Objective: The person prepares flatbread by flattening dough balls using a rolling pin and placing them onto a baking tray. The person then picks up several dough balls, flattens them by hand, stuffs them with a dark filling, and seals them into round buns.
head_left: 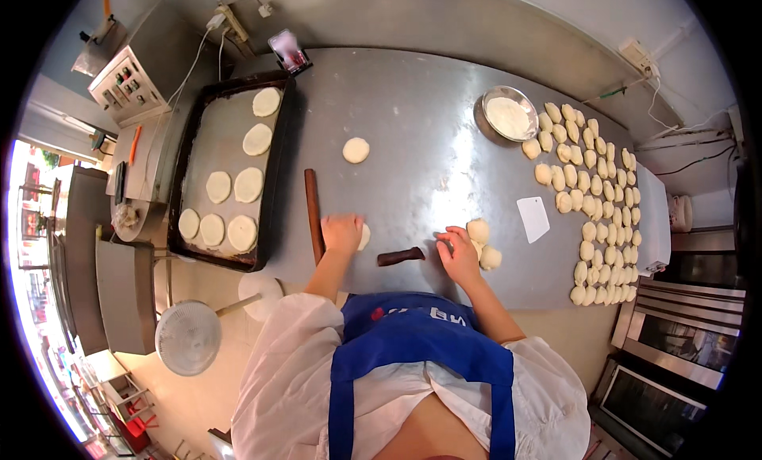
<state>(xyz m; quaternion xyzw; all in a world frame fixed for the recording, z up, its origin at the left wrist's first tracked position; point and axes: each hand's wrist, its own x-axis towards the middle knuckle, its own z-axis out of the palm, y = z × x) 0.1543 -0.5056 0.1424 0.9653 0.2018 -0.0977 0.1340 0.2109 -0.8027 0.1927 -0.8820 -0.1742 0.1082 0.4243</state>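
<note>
Two hands on steel table (429,174), left hand (342,233) pressed flat on dough disc (363,236), right hand (458,254) curled, fingertips touching dough balls (481,242) at its 1 o'clock, dark filling strip (401,256) between, rolling pin (313,214) at left hand's 10 o'clock.

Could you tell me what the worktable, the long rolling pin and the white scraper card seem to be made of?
Worktable: apparently stainless steel, brushed grey with soft glare.
Rolling pin: probably wood, matte reddish brown without shine.
Scraper card: likely plastic, thin, flat, plain white with rounded corners.
</note>
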